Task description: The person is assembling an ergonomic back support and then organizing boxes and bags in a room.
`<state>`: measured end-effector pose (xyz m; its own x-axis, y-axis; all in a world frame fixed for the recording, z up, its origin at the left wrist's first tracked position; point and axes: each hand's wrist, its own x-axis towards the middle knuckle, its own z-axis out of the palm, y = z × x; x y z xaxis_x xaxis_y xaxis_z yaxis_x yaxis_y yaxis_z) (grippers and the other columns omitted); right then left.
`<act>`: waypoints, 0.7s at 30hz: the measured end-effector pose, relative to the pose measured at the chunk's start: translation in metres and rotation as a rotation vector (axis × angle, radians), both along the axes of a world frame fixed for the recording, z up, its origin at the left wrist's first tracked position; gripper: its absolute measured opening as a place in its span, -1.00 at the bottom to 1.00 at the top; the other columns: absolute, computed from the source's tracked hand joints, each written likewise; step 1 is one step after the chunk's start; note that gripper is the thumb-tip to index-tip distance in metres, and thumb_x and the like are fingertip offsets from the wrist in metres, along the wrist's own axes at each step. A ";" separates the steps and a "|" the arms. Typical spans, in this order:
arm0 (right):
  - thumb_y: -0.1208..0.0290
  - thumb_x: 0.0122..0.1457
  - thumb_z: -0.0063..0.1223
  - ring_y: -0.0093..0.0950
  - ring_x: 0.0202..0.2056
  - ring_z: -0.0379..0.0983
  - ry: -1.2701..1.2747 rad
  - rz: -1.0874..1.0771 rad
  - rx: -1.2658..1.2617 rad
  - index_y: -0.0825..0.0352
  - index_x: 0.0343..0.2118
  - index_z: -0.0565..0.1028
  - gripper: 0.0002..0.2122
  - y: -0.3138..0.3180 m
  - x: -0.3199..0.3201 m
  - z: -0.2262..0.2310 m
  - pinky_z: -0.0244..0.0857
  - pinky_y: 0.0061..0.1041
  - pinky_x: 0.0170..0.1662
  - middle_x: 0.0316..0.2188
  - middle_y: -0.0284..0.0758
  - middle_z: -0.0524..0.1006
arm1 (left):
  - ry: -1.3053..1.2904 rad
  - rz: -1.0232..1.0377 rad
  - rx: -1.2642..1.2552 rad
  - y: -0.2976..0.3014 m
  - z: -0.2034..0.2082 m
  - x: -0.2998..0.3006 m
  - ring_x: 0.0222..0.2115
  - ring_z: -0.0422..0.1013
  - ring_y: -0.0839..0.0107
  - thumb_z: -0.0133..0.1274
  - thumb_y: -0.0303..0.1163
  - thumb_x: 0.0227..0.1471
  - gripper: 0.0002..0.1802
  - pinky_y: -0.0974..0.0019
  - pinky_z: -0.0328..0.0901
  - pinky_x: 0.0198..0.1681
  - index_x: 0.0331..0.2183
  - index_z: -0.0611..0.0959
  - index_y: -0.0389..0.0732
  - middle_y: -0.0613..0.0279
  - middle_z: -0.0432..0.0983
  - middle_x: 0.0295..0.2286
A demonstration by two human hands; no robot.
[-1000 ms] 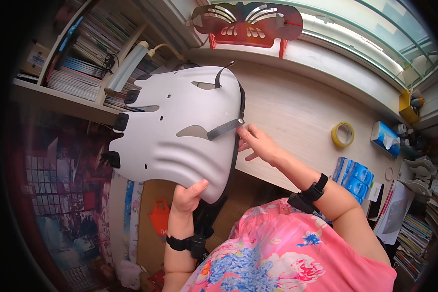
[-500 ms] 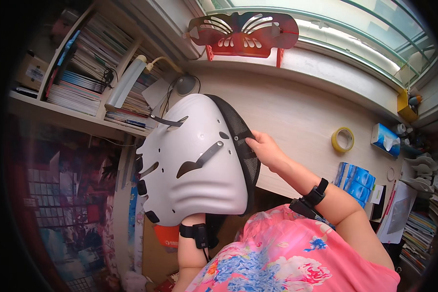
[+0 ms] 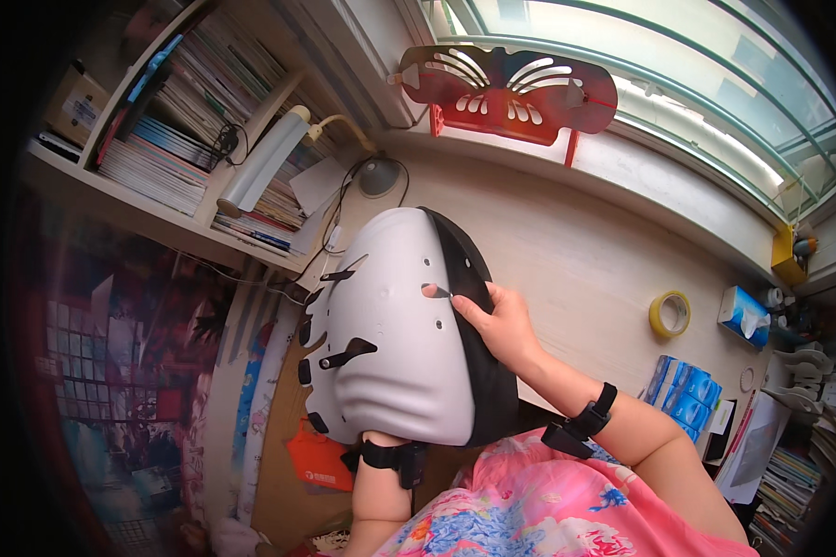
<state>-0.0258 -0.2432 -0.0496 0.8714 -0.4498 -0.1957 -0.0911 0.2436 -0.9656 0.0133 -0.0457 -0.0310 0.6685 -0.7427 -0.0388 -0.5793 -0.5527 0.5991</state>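
Note:
A large curved white plastic shell [image 3: 399, 343] with slots, holes and moulded ridges is held up in front of me, tilted. A black lining [image 3: 488, 381] wraps its right side. My right hand [image 3: 502, 320] pinches the lining's edge, thumb pressed at a small dark tab [image 3: 439, 291] beside a hole in the shell. Two short dark straps stick out of the slots, the lower strap [image 3: 348, 353] pointing left. My left forearm [image 3: 381, 483] reaches up behind the shell, which hides that hand. Each wrist wears a black band.
Beyond the shell spreads a pale desk [image 3: 576, 251] with yellow tape [image 3: 670, 314], tissue packs [image 3: 685, 395] and a tissue box [image 3: 745, 316]. A desk lamp [image 3: 379, 176] stands by a bookshelf [image 3: 195, 223] at left. A red butterfly-cutout panel [image 3: 506, 93] sits by the window.
My right thumb has shifted onto the shell's edge near the hole. The lower strap has swung from pointing right to pointing left. The lining covers the rim differently, and the view has shifted.

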 end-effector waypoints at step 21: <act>0.44 0.16 0.11 -0.69 -0.36 0.44 -0.034 -0.052 0.256 0.42 -0.26 0.52 -0.84 0.066 0.021 -0.008 0.33 -0.63 -0.26 -0.38 -0.41 0.58 | 0.779 0.303 -0.698 0.068 -0.056 -0.026 0.14 0.12 0.24 -0.27 -0.23 0.23 -0.48 0.24 0.01 0.22 0.16 0.23 -0.23 0.07 0.17 0.14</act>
<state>-0.0048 -0.1777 -0.0577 0.8566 -0.4335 -0.2799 -0.0409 0.4837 -0.8743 -0.0129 0.0225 -0.0867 0.8022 -0.5740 -0.1646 0.1984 -0.0037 0.9801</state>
